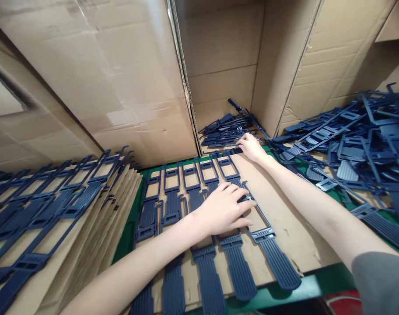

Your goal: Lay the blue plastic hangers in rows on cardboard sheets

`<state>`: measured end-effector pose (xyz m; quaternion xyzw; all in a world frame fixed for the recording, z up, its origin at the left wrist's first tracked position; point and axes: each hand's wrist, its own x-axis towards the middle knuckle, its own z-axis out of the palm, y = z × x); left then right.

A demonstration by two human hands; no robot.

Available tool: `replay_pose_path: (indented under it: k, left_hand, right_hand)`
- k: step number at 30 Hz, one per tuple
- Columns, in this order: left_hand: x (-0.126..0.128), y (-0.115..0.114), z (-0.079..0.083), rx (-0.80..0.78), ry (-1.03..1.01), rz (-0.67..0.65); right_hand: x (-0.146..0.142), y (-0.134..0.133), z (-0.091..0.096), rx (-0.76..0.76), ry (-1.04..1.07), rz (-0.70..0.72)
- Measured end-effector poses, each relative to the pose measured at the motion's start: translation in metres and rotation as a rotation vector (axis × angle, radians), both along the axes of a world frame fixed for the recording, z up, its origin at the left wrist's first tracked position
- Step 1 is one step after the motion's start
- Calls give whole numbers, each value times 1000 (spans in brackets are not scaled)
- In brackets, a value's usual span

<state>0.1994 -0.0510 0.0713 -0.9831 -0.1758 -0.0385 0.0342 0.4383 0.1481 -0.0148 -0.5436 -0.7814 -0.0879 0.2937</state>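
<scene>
So far, from the head camera, I count about six blue straps (173,192) laid side by side on the cardboard sheet (294,227), ribbed ends towards me. They fill its left and middle, while the right part of the sheet is bare, so I judge this layer a little over half covered.

My left hand (224,210) lies palm down on the rightmost straps, fingers loosely spread on the last strap (268,245). It presses rather than clasps, and nothing is held in it.

My right hand (252,146) reaches to the mouth of the open carton (219,87) and touches the loose straps in the carton (224,129). Whether its fingers have closed on one I cannot tell, because the hand's back hides them.

To the left sits a stack of sheets (97,227) with its top layer fully lined with straps, which I read as finished layers. To the right a tangled heap of straps (360,144) lies on the green table (285,291), so plenty looks unsorted.
</scene>
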Motion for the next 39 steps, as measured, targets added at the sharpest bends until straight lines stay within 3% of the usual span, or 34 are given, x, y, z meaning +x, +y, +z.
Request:
replay_pose_path:
  k: [5, 10, 14, 16, 18, 21, 23, 26, 33, 39]
  left_hand:
    - [14, 29, -12, 65, -69, 158]
    - [17, 50, -31, -37, -58, 365]
    - [15, 53, -44, -130, -23, 415]
    - [14, 54, -47, -125, -22, 412]
    - [13, 55, -48, -117, -25, 414]
    - [13, 57, -50, -109, -41, 413]
    - [12, 58, -51, -104, -54, 411]
    - [12, 58, -53, -96, -71, 391]
    - [12, 53, -48, -84, -82, 367]
    - [11, 54, -48, -99, -81, 373]
  right_hand:
    - [-6, -8, 9, 103, -50, 53]
    - [-12, -20, 17, 216, 19, 99]
    - [-19, -27, 27, 343, 201, 53]
    - [-24, -30, 36, 406, 392, 15]
    - [-28, -32, 46, 393, 719, 30]
    - [-29, -41, 57, 194, 1186, 184]
    - [-26, -50, 57, 65, 1284, 304]
    - [-18, -66, 44, 6, 1268, 374]
    - [-7, -68, 8, 22, 911, 228]
    - [3, -69, 16, -6, 774, 304]
